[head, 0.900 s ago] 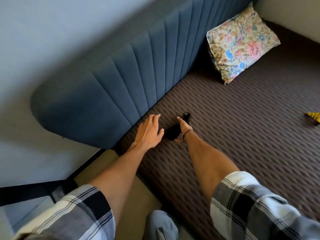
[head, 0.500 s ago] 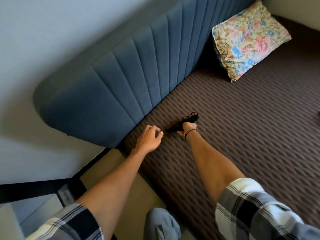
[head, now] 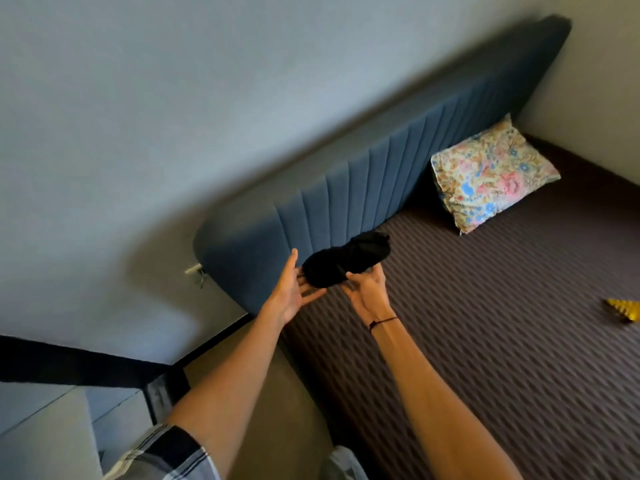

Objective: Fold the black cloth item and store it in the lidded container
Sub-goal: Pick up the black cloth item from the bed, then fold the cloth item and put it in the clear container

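The black cloth item (head: pixel 346 261) is a small bunched bundle, held in the air above the near corner of the bed. My right hand (head: pixel 369 289) grips its lower edge with the fingers closed on it. My left hand (head: pixel 292 289) is under its left end, palm up, fingers spread and touching the cloth. No lidded container is in view.
The bed (head: pixel 485 341) has a brown patterned cover and a padded blue headboard (head: pixel 346 188). A floral pillow (head: pixel 491 173) leans at the far end. A yellow object (head: pixel 623 308) lies at the right edge. Floor and a dark skirting board are to the left.
The black cloth has been lifted off the bed cover and now hangs in the air in my right hand. My left hand has turned palm up under it. The view has tilted upward.
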